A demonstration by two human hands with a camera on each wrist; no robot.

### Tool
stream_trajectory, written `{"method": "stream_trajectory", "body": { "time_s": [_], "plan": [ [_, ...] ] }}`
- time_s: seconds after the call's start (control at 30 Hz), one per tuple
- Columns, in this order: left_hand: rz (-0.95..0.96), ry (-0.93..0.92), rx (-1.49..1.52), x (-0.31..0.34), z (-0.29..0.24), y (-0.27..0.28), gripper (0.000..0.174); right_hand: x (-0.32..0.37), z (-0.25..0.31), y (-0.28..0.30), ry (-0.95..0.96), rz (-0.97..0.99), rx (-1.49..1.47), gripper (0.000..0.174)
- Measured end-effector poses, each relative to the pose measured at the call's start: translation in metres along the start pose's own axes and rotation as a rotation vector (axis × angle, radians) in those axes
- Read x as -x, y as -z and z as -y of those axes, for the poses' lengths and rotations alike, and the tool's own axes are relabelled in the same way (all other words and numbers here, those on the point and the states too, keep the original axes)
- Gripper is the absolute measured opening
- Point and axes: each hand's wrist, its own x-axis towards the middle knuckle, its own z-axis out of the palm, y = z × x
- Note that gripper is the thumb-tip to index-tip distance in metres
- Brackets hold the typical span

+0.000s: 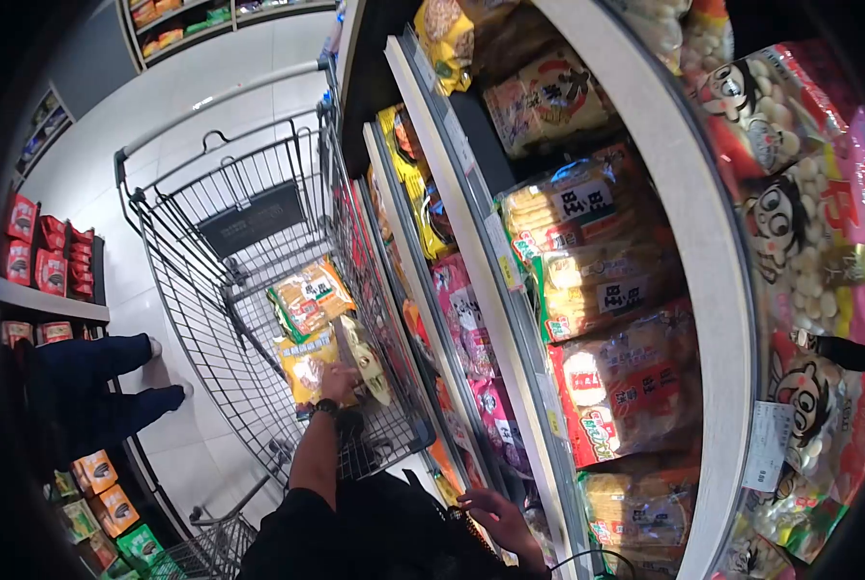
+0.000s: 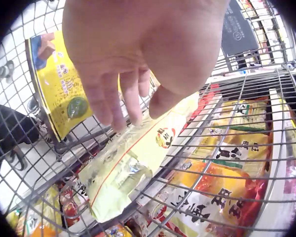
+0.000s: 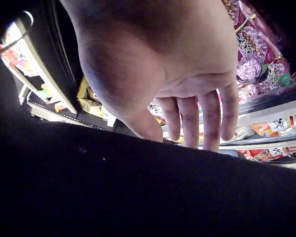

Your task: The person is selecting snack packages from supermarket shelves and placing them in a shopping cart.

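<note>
My left hand (image 1: 336, 384) reaches down into a wire shopping cart (image 1: 249, 220), over the bags in it. Its fingers are extended and loosely spread in the left wrist view, the fingertips overlapping the upper edge of a pale yellow-green snack bag (image 2: 133, 168). A bright yellow bag (image 2: 64, 84) lies partly under the hand, behind the fingers. Further up the basket rests a clear-fronted rice cracker bag (image 1: 312, 295) with orange and green edges. My right hand (image 1: 500, 522) hangs beside the shelf with relaxed fingers, holding nothing, its palm showing in the right wrist view.
Shelves along the right side carry large rice cracker bags (image 1: 626, 396) and candy bags (image 1: 780, 232); a price tag (image 1: 769, 447) hangs from the edge. Another person's dark-trousered legs (image 1: 114, 382) stand left of the cart. A second wire cart (image 1: 210, 551) is at the lower left.
</note>
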Motion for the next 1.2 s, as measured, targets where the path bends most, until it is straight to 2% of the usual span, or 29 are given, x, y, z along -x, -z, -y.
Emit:
{"method": "stream_trajectory", "body": {
  "time_s": [0.07, 0.1, 0.13, 0.2, 0.23, 0.27, 0.3, 0.33, 0.37, 0.4, 0.43, 0.47, 0.53, 0.57, 0.63, 0.67, 0.73, 0.8, 0.83, 0.93, 1.0, 1.07, 1.13, 1.2],
  "plan": [
    [0.066, 0.124, -0.431, -0.014, -0.003, -0.001, 0.05, -0.005, -0.004, 0.002, -0.035, 0.043, 0.081, 0.032],
    [0.014, -0.158, -0.25, -0.047, 0.054, 0.001, 0.074, -0.004, -0.021, 0.006, -0.045, 0.049, 0.034, 0.031],
    [0.018, -0.158, -0.236, -0.041, 0.041, -0.01, 0.074, -0.007, -0.027, 0.006, -0.036, 0.071, 0.057, 0.03],
    [0.119, -0.024, -0.072, 0.002, 0.007, -0.045, 0.084, 0.001, -0.022, 0.001, -0.13, 0.047, 0.013, 0.04],
    [-0.495, -0.395, -0.646, 0.004, 0.018, -0.067, 0.084, 0.003, -0.02, 0.0, -0.182, 0.052, -0.009, 0.039],
    [-0.347, -0.281, -0.473, 0.028, -0.003, -0.072, 0.076, 0.003, -0.021, -0.001, -0.201, 0.037, 0.017, 0.037],
    [-0.255, -0.252, -0.323, 0.006, 0.024, -0.063, 0.069, 0.003, -0.025, -0.002, -0.188, 0.03, 0.015, 0.037],
    [-0.164, -0.222, -0.174, 0.002, 0.027, -0.06, 0.062, 0.004, -0.025, -0.003, -0.175, 0.024, 0.013, 0.037],
    [-0.165, -0.211, -0.169, 0.002, 0.036, -0.061, 0.062, 0.004, -0.025, -0.002, -0.154, 0.032, 0.0, 0.037],
    [-0.202, -0.236, -0.216, 0.001, 0.037, -0.054, 0.054, 0.002, -0.025, -0.004, -0.152, 0.038, -0.006, 0.037],
    [-0.238, -0.26, -0.264, 0.014, 0.023, -0.049, 0.046, 0.002, -0.022, -0.004, -0.143, 0.031, -0.014, 0.036],
    [-0.243, -0.271, -0.274, 0.027, 0.002, -0.039, 0.046, 0.001, -0.02, -0.006, -0.124, 0.022, -0.027, 0.036],
    [-0.077, -0.038, -0.324, 0.049, -0.033, -0.02, 0.037, -0.002, -0.026, -0.004, -0.08, 0.031, 0.024, 0.035],
    [0.001, -0.003, -0.266, 0.036, -0.023, 0.004, 0.037, -0.003, -0.027, -0.004, -0.055, 0.023, 0.003, 0.034],
    [0.06, -0.052, -0.056, 0.052, -0.051, 0.022, 0.037, -0.007, -0.032, -0.004, 0.002, 0.009, -0.02, 0.033],
    [0.099, -0.097, 0.1, 0.079, -0.092, 0.021, 0.038, -0.007, -0.027, -0.006, 0.036, -0.013, 0.028, 0.033],
    [0.194, -0.186, -0.021, 0.091, -0.152, 0.039, 0.052, -0.011, -0.012, -0.004, -0.009, 0.049, 0.109, 0.028],
    [0.23, -0.248, -0.091, 0.1, -0.217, 0.039, 0.057, -0.013, -0.012, -0.004, 0.071, 0.048, 0.149, 0.029],
    [0.329, -0.349, -0.062, 0.109, -0.253, 0.03, 0.059, -0.013, -0.012, -0.003, 0.095, 0.055, 0.126, 0.03],
    [0.569, -0.569, -0.121, 0.152, -0.367, -0.021, 0.057, -0.017, -0.03, -0.002, 0.214, 0.063, 0.106, 0.033],
    [0.624, -0.616, -0.34, 0.164, -0.43, -0.056, 0.056, -0.018, -0.041, 0.001, 0.216, 0.078, 0.013, 0.034],
    [0.586, -0.717, -0.424, 0.195, -0.476, -0.104, 0.053, -0.015, -0.04, 0.004, 0.211, 0.059, 0.016, 0.034],
    [0.681, -0.721, -0.515, 0.204, -0.513, -0.139, 0.051, -0.006, -0.032, 0.005, 0.2, 0.038, 0.015, 0.034],
    [0.79, -0.756, -0.488, 0.196, -0.536, -0.17, 0.049, 0.004, -0.017, 0.005, 0.174, -0.043, 0.159, 0.035]
  ]
}}
